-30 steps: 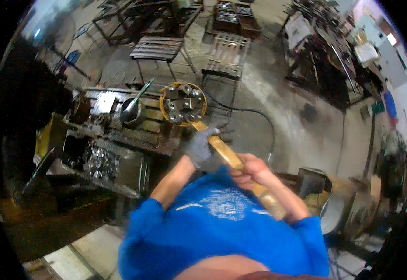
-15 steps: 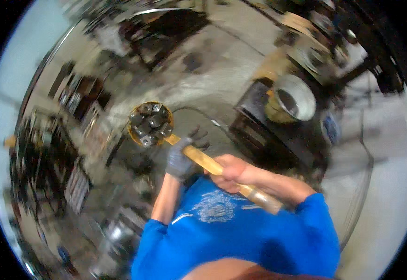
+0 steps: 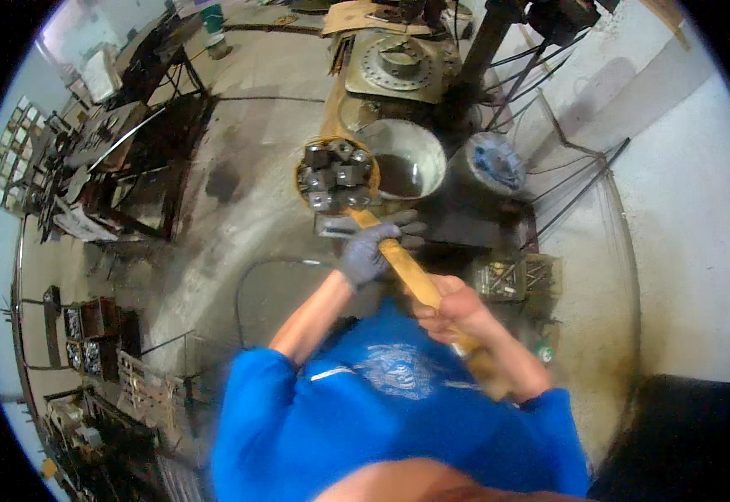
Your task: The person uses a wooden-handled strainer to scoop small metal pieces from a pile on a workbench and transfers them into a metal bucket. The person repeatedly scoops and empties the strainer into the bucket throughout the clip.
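Basket (image 3: pixel 301 187) with metal blocks (image 3: pixel 350 175), held left of white bucket (image 3: pixel 430 157), handle (image 3: pixel 412 273) grasped by gloved left grip (image 3: pixel 363 254), bare right grip (image 3: pixel 452 308)

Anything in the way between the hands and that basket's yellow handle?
Nothing visible: the gloved left hand is directly on the yellow handle, near the basket of metal blocks; the bare right hand grips it farther down, nearer the blue shirt.

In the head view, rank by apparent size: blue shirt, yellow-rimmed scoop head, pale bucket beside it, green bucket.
1. Blue shirt
2. Pale bucket, yellow-rimmed scoop head: too alike to rank
3. Green bucket
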A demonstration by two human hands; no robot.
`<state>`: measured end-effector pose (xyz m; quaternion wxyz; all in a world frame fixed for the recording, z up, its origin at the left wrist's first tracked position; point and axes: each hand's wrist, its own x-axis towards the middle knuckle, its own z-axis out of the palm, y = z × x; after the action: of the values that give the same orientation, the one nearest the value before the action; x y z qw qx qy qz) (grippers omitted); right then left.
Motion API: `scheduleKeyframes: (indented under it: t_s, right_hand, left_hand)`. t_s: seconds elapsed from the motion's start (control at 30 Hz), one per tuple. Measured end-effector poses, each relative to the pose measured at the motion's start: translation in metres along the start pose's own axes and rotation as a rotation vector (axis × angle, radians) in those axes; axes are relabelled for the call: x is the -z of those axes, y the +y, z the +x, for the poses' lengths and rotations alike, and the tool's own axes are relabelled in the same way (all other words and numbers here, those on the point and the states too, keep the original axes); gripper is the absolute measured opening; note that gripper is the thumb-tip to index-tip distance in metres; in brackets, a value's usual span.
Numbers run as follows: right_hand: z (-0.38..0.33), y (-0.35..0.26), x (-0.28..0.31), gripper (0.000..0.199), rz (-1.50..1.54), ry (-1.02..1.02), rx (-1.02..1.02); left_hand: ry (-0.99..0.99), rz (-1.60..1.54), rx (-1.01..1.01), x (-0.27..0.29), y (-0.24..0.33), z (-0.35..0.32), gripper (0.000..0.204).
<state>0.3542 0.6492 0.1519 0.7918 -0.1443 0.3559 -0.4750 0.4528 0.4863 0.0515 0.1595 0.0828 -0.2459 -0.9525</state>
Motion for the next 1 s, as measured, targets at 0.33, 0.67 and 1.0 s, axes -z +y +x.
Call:
scheduleKeyframes:
  t_s: [0.33, 0.67, 1.0]
  right_hand:
    - [0.039, -0.049, 0.044, 0.033, 0.062, 0.181, 0.124]
    - [0.121, -0.087, 0.118, 0.026, 0.264, 0.223, 0.057]
    - [0.182, -0.097, 0.130, 0.021, 0.229, 0.537, -0.012]
  left_hand:
    - [-0.015, -0.188, 0.258, 0.042, 0.002, 0.112, 0.047]
    - [-0.007, 0.874, 0.190, 0.090, 0.096, 0.115, 0.036]
    - [0.272, 1.344, 0.083, 0.223, 0.237, 0.179, 0.049]
